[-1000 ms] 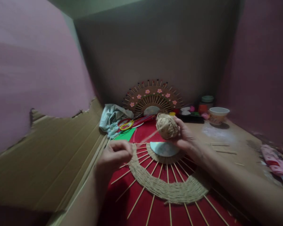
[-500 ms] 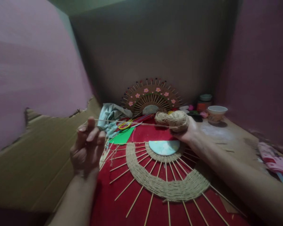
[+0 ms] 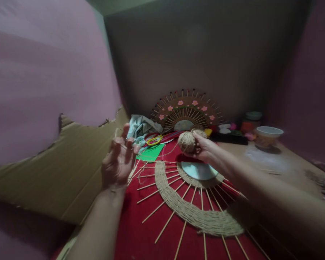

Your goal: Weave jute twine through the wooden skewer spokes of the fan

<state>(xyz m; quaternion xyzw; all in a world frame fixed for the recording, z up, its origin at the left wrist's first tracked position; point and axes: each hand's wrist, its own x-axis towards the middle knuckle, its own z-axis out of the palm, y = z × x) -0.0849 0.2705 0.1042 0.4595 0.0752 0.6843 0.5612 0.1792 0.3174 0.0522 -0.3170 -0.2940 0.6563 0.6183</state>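
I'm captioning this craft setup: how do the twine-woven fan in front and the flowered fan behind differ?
The twine-woven fan lies on a red surface; the flowered fan stands by the back wall. The twine-woven fan's band is plain; the flowered fan's has pink flowers. The flowered fan shows dark and red stick tips; the twine-woven fan's visible stick ends are bare. Both are roughly half-round.

Right forearm (image 3: 249, 180) hides woven band's (image 3: 188, 213) right end from me. Right hand (image 3: 204, 147) covers part of twine ball (image 3: 186, 141). Several sticks (image 3: 204, 247) cut off below. Cup's (image 3: 269, 138) print too blurred to read.
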